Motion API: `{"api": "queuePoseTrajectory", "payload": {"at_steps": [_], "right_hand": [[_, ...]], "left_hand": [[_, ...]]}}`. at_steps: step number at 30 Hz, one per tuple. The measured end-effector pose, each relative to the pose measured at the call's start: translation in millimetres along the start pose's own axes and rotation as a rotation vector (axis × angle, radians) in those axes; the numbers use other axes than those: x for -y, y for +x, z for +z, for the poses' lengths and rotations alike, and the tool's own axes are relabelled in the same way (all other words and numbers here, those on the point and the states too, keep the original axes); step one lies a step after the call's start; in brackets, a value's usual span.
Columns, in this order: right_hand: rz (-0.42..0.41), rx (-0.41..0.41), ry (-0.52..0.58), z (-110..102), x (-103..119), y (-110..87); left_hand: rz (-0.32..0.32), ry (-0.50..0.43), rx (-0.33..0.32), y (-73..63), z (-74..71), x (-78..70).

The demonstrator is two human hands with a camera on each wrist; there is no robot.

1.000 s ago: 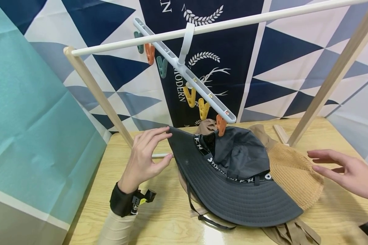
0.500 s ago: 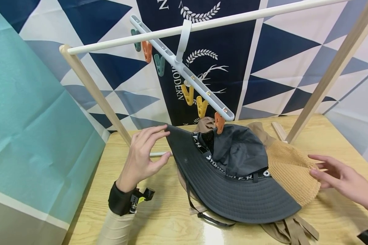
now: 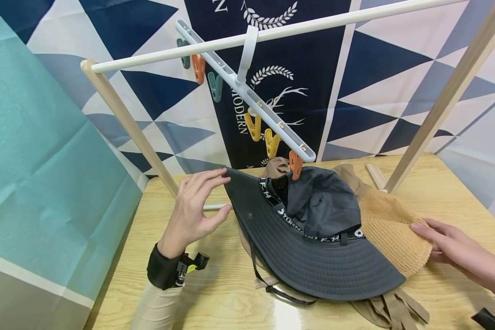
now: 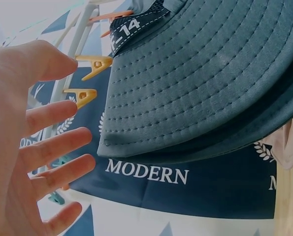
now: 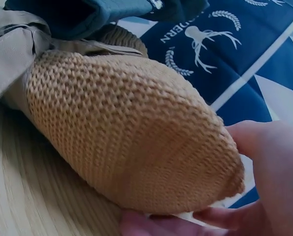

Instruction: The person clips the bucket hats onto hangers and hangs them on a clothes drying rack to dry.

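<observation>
A dark grey wide-brimmed sun hat point(image 3: 313, 270) hangs tilted below the hanger's end, with an orange clip point(image 3: 295, 166) at its crown edge. My left hand point(image 3: 189, 213) is beside the brim's left corner, fingers and thumb apart and relaxed; the left wrist view shows a gap between hand and brim point(image 4: 185, 103). At the right, my right hand point(image 3: 455, 247) pinches the edge of a tan knitted hat point(image 3: 396, 229), thumb above and fingers underneath. The dark hat covers part of the knitted one.
A white clip hanger point(image 3: 241, 87) with several coloured clips hooks over a white rod point(image 3: 334, 25) on a wooden frame point(image 3: 132, 128). Beige hats and fabric straps point(image 3: 396, 311) lie under the dark hat on the wooden table point(image 3: 214, 298). A patterned cloth point(image 3: 379, 68) stands behind.
My right hand has moved in to the knitted hat's edge, and its thumb and fingers have closed on it. The left hand stays beside the dark brim.
</observation>
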State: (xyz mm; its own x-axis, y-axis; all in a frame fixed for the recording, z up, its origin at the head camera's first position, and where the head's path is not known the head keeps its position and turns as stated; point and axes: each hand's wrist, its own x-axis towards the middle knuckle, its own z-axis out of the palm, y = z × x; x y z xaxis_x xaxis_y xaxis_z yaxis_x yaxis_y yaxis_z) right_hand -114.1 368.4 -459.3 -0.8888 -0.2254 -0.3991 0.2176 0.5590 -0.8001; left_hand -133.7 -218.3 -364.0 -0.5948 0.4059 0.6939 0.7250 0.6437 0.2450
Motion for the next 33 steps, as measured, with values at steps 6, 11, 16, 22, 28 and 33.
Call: {"api": "queuePoseTrajectory", "payload": {"at_steps": [6,11,16,22,28,33], "right_hand": [[-0.030,0.009,0.042,10.6,3.7,2.8],[-0.010,-0.082,-0.104,17.6,8.3,4.2],[-0.004,-0.142,-0.211,18.7,8.8,5.9],[-0.030,-0.151,-0.185,20.9,12.3,3.6],[-0.015,-0.183,-0.105,27.2,13.2,4.0],[-0.002,-0.202,-0.174,27.6,13.1,4.3]], "left_hand": [[0.009,-0.003,-0.002,-0.5,1.1,-0.4],[0.005,-0.006,0.005,-0.5,1.1,-1.1],[0.002,-0.007,0.010,-0.8,1.5,-1.0],[0.001,-0.014,0.008,-1.6,2.0,-1.7],[0.017,-0.018,0.012,-1.8,2.3,-3.6],[0.019,-0.009,0.026,-2.6,4.8,-3.7]]}}
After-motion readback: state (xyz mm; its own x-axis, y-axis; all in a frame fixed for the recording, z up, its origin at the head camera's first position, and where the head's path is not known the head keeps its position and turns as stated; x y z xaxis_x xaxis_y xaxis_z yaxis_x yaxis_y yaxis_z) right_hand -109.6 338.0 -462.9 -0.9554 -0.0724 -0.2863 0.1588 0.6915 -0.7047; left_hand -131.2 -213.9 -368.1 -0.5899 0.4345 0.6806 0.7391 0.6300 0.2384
